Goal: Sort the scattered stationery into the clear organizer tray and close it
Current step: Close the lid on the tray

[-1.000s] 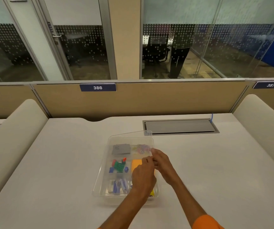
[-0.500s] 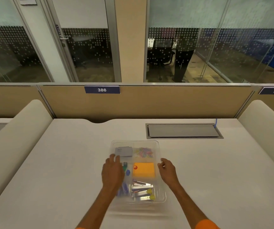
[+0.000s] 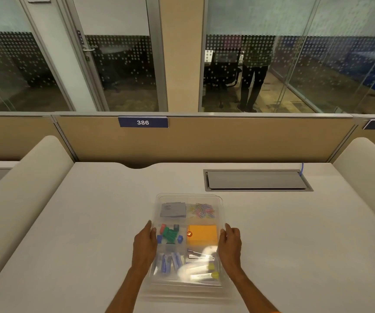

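Observation:
The clear organizer tray (image 3: 188, 196) lies flat on the white desk with its clear lid down over it. Inside I see a grey pad (image 3: 173, 210), coloured paper clips (image 3: 203, 210), green, red and blue clips (image 3: 169, 233), an orange sticky-note pad (image 3: 203, 234), blue-white tubes (image 3: 170, 262) and a stapler with yellow-capped items (image 3: 202, 265). My left hand (image 3: 144, 243) grips the tray's left edge. My right hand (image 3: 229, 243) grips its right edge. Both thumbs rest on the lid.
A grey cable hatch (image 3: 257, 180) is set into the desk behind the tray, with a blue cable (image 3: 302, 168) at its right corner. Padded beige dividers (image 3: 23, 188) flank the desk. A partition with the sign 386 (image 3: 143, 122) stands at the back.
The lid stood tilted up over the tray a second ago and now lies flat on it. Both hands moved from the lid's front edge out to the tray's left and right sides.

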{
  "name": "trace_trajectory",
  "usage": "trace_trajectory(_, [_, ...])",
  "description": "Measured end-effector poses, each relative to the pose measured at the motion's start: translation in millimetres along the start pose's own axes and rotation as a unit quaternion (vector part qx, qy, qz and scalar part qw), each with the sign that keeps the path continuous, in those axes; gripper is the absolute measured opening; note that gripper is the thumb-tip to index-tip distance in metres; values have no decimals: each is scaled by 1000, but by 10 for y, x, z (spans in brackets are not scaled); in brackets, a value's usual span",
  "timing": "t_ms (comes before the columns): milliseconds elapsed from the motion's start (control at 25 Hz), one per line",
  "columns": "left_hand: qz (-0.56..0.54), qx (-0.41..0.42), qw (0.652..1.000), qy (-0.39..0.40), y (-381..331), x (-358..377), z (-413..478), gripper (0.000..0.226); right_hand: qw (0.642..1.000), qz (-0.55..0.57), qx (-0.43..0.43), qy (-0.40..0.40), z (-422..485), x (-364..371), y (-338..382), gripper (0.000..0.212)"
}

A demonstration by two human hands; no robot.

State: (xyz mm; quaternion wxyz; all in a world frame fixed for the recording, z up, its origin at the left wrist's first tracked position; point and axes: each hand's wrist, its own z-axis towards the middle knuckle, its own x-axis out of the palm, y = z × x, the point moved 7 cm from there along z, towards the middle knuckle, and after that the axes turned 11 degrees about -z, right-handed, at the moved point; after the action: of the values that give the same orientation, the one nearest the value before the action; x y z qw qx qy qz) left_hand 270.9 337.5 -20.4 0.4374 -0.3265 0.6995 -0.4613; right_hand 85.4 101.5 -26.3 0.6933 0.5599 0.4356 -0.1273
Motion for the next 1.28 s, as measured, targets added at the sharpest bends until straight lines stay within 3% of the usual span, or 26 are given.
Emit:
trace_trajectory(160, [-27,36,999,10,-130,29,0,25,999,29,15,-38,-19,-39,21,29])
trace_trajectory(280, [2,59,998,-19,-165,-3,-6,36,997,61,23,-50,-19,-91,25,28])
trace_trajectory(440, [-3,36,999,-35,-124,-16,44,40,994,82,30,-60,7,-126,40,28])
trace_trajectory(640, [-19,22,997,-67,-89,-103,146,34,997,51,30,-48,-6,-57,225,29])
trace_trajectory(760, [-8,31,998,-48,-30,-86,157,20,999,7,14,-43,-14,-30,256,30])
trace_trajectory(960, [-16,13,998,-63,53,-53,166,31,999,-24,0,-41,-24,-50,251,26])
trace_trajectory(1280, [-5,12,997,-76,268,-46,111,36,996,58,68,30,-43,50,43,25])
